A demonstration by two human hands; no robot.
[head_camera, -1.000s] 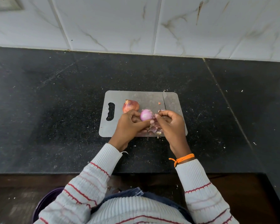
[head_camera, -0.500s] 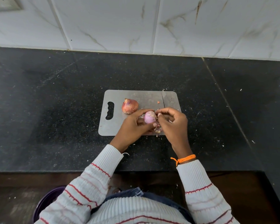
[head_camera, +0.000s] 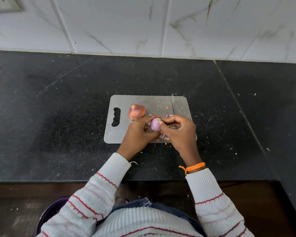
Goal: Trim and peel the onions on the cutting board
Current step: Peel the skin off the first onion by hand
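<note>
- Both hands have slid a little closer together since half a second ago, and the right thumb and fingers now pinch at the top of the peeled onion (head_camera: 155,124).
- At the far left, down by the person, a dark purple tub (head_camera: 49,213) peeks out under the striped sleeve (head_camera: 92,190).
- On the black counter (head_camera: 58,108) lies a grey cutting board (head_camera: 143,101) with a handle hole (head_camera: 116,117) at its left end.
- An unpeeled onion (head_camera: 137,111) sits on the board, just right of the hole, with its brown skin on. It is beside the left fingers, and nobody holds it.
- Next comes the left hand (head_camera: 138,134). Its fingers and thumb are curled round the peeled onion and grip it over the board.
- That onion is pale purple and is between the two hands.
- Bits of onion skin (head_camera: 164,136) lie on the board under the hands.
- Then the right hand (head_camera: 179,132), with curled fingers, pinches the onion's top.
- A knife blade (head_camera: 175,105) lies on the board past the right hand.
- An orange thread band (head_camera: 193,167) is tied on the right wrist.
</note>
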